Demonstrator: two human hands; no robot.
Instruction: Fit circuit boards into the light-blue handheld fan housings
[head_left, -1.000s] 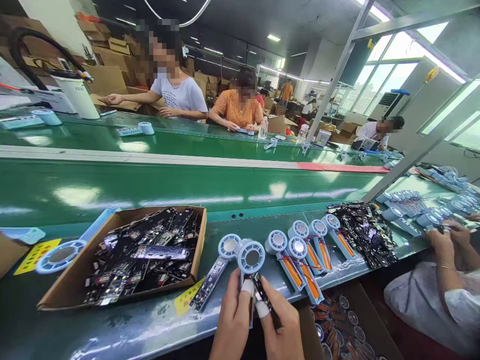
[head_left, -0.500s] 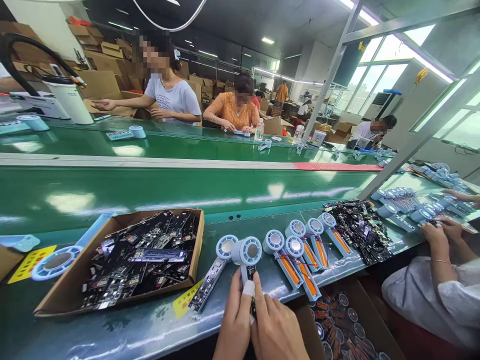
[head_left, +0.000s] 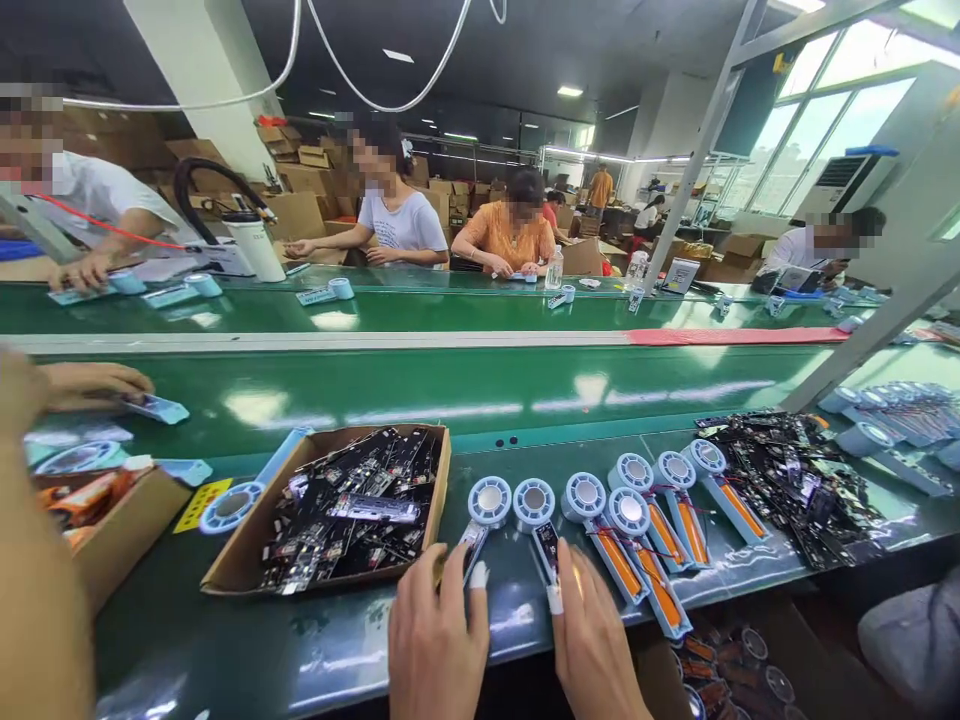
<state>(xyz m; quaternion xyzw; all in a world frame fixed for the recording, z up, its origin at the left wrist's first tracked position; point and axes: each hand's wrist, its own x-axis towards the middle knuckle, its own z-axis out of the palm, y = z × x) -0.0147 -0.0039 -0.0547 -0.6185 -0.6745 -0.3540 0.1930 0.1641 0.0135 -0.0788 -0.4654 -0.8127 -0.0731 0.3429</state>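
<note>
Both of the person's hands rest low on the near edge of the green worktop (head_left: 225, 630). The left hand (head_left: 439, 645) lies palm down with fingers loosely extended; its white-capped fingertip touches the handle end of the left fan unit (head_left: 480, 525), gripping nothing. The right hand (head_left: 596, 650) is likewise flat and open, its capped fingertip touching the lower end of the circuit strip on the right fan unit (head_left: 541, 525). The two units lie side by side on the worktop, round pale-blue heads pointing away from the person, handles toward the hands.

Just left of the left hand stands a shallow cardboard box (head_left: 247, 560) filled with black circuit boards. To the right of the right hand lies a row of fan units with orange batteries (head_left: 652, 540) exposed in their handles, and beyond them a loose pile of circuit boards (head_left: 787, 480). A green conveyor belt (head_left: 450, 385) runs behind the worktop. A neighbouring person's hand (head_left: 90, 385) rests at far left.
</note>
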